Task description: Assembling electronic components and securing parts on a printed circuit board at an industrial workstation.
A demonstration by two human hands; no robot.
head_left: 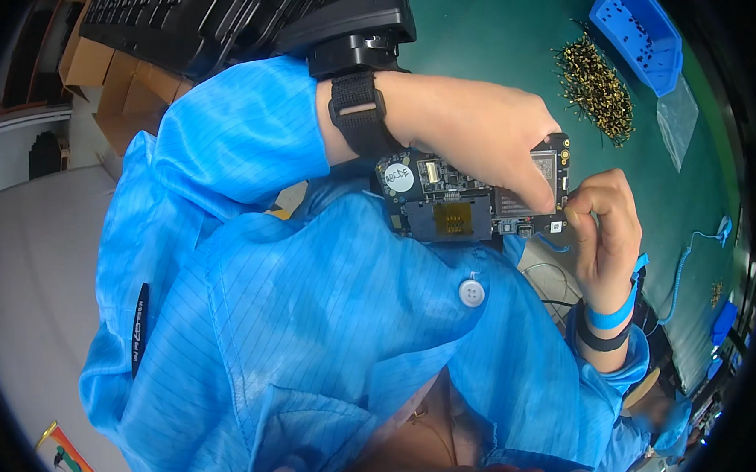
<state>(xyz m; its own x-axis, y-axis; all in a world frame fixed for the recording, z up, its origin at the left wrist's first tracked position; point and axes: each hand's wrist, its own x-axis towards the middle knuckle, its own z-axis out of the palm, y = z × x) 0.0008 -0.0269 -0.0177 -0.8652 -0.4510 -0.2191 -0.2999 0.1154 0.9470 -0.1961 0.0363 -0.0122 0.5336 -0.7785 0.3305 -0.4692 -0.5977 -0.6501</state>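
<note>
Blue smock nearest the camera; circuit board just past it, in left hand.
Head view: left hand, half-curled, grips board from its far side, thumb on face, other fingers hidden; right hand at board's right end, thumb and forefinger pinched together, anything held can't be made out. Board's long axis runs sideways toward right hand; left hand nearer, overlapping it. Parts heap lies beyond board, rightward.
</note>
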